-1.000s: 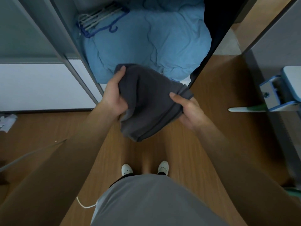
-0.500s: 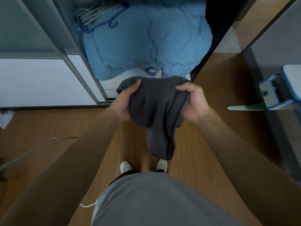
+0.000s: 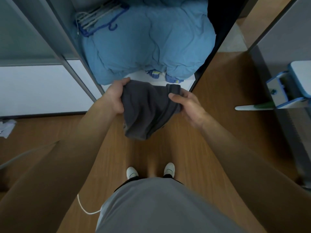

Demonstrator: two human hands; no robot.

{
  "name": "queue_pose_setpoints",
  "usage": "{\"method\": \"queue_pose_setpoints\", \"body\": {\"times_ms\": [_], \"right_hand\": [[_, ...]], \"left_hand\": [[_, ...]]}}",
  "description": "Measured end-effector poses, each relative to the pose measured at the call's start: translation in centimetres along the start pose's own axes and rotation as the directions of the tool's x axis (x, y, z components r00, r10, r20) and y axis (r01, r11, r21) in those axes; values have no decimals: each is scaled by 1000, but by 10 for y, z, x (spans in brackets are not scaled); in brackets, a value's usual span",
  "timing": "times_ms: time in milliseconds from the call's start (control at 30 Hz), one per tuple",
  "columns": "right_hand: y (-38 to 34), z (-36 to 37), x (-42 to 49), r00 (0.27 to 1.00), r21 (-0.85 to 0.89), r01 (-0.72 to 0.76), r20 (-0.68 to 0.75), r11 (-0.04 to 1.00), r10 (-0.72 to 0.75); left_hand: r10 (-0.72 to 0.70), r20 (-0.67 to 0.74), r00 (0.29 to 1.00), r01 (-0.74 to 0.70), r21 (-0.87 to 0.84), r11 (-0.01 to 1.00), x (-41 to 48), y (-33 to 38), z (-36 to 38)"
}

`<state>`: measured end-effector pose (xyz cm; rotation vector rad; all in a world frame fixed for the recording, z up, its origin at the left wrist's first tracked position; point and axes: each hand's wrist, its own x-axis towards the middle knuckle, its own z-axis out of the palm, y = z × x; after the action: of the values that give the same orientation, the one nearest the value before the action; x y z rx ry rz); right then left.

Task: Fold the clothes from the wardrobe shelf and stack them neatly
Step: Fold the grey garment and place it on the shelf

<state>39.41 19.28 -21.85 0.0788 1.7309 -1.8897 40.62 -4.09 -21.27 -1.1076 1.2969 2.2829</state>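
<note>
Held over the wooden floor (image 3: pixel 210 132), the dark grey garment (image 3: pixel 148 111) hangs limp, soft and light. Left hand (image 3: pixel 116 96) and right hand (image 3: pixel 188 105) pinch its top edge, before the wardrobe shelf (image 3: pixel 139 76) and blue duvet (image 3: pixel 148 42).

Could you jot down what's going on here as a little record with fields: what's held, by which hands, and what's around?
held item: dark grey garment, bunched, hanging above the floor
left hand: grips its left edge
right hand: grips its upper right edge
in wardrobe: blue bedding, hangers lying on it
floor: wood, white cable
</note>
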Motion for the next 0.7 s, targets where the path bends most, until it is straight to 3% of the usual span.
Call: {"method": "queue_pose_setpoints", "body": {"times_ms": [133,200,333,400,467,533,633,700], "right_hand": [[-10,18,1,998,212,-11,-57,977,24],[-21,22,6,994,346,-55,-68,937,83],[-32,23,17,991,560,-86,-37,824,129],[-31,22,18,996,482,-82,20,872,83],[-27,22,17,999,192,-17,50,981,8],[-24,25,16,999,37,26,28,999,-27],[-20,29,16,999,133,46,22,990,-49],[-19,34,16,997,141,65,41,988,-71]], "left_hand": [[163,180,970,-165,-3,986,-6,8,-19],[150,255,955,-174,75,982,-6,6,-32],[147,248,958,-215,275,937,-5,6,-35],[232,156,960,-270,306,913,-2,9,-26],[298,89,950,-311,322,894,3,13,-17],[318,40,947,-316,281,906,10,15,-14],[312,53,949,-317,170,933,18,16,-22],[352,29,935,-347,257,902,24,17,-28]]}}
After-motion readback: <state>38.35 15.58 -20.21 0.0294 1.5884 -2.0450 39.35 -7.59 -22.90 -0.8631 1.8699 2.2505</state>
